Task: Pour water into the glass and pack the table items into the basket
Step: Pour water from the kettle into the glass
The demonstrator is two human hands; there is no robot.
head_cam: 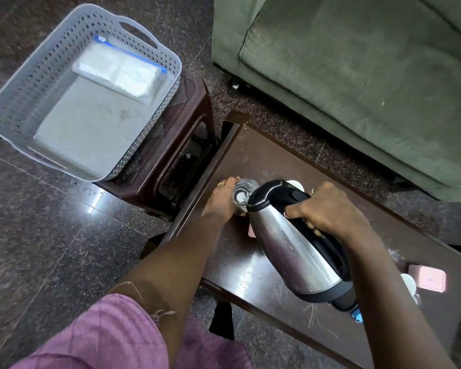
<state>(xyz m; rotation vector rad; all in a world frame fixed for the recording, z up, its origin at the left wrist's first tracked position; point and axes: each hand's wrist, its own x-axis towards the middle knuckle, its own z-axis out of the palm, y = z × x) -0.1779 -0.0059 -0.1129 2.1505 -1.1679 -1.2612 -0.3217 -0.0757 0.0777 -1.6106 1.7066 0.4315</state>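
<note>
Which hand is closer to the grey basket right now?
Left. The left hand steadies the glass at the table's near-basket end; the right hand, gripping the kettle, sits farther from the basket.

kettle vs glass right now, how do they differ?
The steel kettle is opaque metal with a black lid and handle; the glass is clear. The kettle is much larger. It is lifted and tilted, spout over the glass's rim, while the glass stands upright on the dark table. The right hand grips the kettle's handle; the left hand steadies the glass. Each is held by one hand.
</note>
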